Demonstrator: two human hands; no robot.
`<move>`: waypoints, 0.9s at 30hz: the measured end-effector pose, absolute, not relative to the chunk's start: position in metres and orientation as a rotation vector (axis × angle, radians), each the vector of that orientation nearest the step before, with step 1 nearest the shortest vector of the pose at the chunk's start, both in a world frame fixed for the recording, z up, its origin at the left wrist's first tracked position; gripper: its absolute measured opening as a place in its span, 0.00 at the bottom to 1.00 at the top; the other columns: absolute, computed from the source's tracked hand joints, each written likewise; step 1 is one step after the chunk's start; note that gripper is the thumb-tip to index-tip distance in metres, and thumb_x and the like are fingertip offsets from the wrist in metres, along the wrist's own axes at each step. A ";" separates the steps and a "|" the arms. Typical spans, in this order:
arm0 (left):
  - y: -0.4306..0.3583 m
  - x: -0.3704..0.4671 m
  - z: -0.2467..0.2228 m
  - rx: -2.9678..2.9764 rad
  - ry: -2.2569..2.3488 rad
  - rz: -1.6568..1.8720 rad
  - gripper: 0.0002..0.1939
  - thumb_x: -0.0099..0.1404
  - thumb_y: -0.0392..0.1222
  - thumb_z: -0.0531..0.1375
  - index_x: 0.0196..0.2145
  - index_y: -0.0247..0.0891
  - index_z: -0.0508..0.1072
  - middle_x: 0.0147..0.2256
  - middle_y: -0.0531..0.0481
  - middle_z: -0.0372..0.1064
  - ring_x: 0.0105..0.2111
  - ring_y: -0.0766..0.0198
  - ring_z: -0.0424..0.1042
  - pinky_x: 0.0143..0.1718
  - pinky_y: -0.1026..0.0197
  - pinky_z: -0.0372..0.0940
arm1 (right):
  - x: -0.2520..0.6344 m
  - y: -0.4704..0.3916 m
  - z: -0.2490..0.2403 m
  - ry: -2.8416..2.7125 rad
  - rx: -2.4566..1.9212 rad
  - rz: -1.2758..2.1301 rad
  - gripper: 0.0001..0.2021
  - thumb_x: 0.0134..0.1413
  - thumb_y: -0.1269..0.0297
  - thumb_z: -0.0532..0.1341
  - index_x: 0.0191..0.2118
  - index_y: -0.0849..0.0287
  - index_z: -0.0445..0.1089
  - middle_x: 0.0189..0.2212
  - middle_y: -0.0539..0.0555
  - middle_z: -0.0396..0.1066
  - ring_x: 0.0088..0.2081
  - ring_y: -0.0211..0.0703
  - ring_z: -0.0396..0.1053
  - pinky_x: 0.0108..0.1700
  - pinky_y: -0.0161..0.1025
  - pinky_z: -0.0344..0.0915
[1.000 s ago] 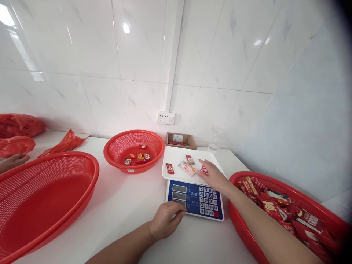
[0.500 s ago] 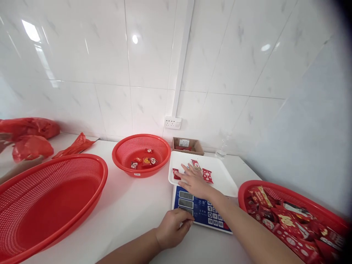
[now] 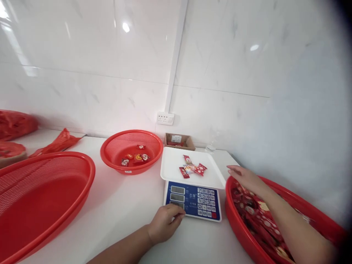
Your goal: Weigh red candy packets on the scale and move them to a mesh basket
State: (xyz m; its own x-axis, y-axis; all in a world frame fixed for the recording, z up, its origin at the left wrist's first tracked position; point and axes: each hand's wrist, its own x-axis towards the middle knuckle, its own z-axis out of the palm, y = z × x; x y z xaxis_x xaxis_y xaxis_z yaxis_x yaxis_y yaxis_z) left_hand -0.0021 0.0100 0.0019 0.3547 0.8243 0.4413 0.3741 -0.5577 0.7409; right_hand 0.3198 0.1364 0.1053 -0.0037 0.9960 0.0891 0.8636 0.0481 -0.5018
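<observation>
Several small wrapped candies (image 3: pixel 198 170), mostly in red wrappers, lie in a loose cluster on the white tray (image 3: pixel 170 161) of a digital scale (image 3: pixel 192 201). My left hand (image 3: pixel 166 222) rests at the lower left edge of the scale's blue panel, thumb and fingers curled together. Whatever that hand may hold is hidden. Over the far left rim of the right red basket (image 3: pixel 231 216) hovers my right hand (image 3: pixel 244 179), its fingers stretched out and nothing seen in it. Packed red-wrapped snacks (image 3: pixel 264 220) fill this basket, partly covered by my right forearm.
A round red basket (image 3: pixel 107 157) with several candies stands left of the scale. A large red basket (image 3: pixel 85 179) is at the far left, with red plastic bags (image 3: pixel 16 124) behind it. Behind the tray are a cardboard box (image 3: pixel 189 143) and a clear bottle (image 3: pixel 211 145).
My right hand has left the candies on the tray and moved right to the snack basket. The candies now lie closer together. My left hand stays by the scale. The view has shifted right.
</observation>
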 end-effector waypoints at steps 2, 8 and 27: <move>0.011 -0.002 0.003 2.097 1.046 1.089 0.09 0.63 0.37 0.52 0.36 0.39 0.72 0.31 0.49 0.73 0.31 0.64 0.71 0.35 0.65 0.66 | 0.356 0.121 0.103 -1.954 -1.957 0.503 0.19 0.49 0.56 0.53 0.44 0.57 0.70 0.45 0.56 0.72 0.47 0.50 0.68 0.51 0.46 0.61; 0.013 -0.001 0.001 2.074 1.046 0.997 0.10 0.65 0.40 0.51 0.37 0.39 0.71 0.31 0.49 0.72 0.31 0.64 0.70 0.34 0.64 0.65 | 0.399 0.076 0.078 -2.048 -2.196 0.460 0.18 0.47 0.58 0.55 0.44 0.58 0.71 0.46 0.56 0.72 0.48 0.51 0.67 0.51 0.45 0.61; 0.015 -0.001 0.001 2.044 1.092 0.943 0.10 0.65 0.42 0.51 0.36 0.40 0.71 0.32 0.50 0.72 0.31 0.64 0.70 0.33 0.64 0.67 | 0.403 0.080 0.054 -1.991 -2.272 0.394 0.19 0.43 0.62 0.58 0.44 0.59 0.66 0.32 0.54 0.74 0.34 0.47 0.72 0.37 0.39 0.63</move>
